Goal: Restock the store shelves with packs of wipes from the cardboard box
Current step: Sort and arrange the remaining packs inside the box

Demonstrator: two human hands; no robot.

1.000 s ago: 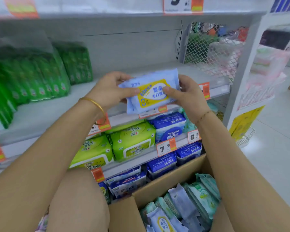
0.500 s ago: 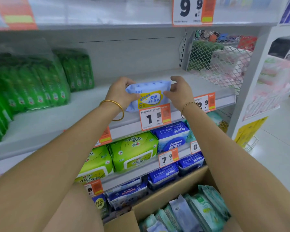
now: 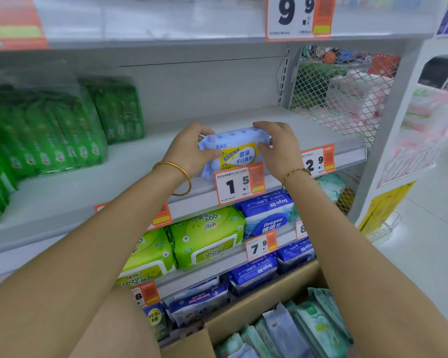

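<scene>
Holding a pack of wipes between them, the left grip and right grip each clasp 1 short end, thumbs on the printed front and fingers curled over the top. The pack stands upright at the front edge of the middle shelf, just behind a price tag reading 1 5. The tag hides the pack's bottom edge, so I cannot tell whether it touches the shelf.

Bare shelf runs left as far as the dark green packs, right as far as the mesh side panel, and back to the grey rear wall. The upper shelf sits well above both hands.

The pack is soft and pale blue, with a yellow and white label in blue lettering and a row of small marks along its top.

The shelf is light grey with a clear front rail carrying orange-edged tags, among them a second tag reading 2 9. Below lie lime green packs and blue packs. A cardboard box stands open at the bottom, with pale green and blue spare packs on edge inside. A white floor lies to the right.
</scene>
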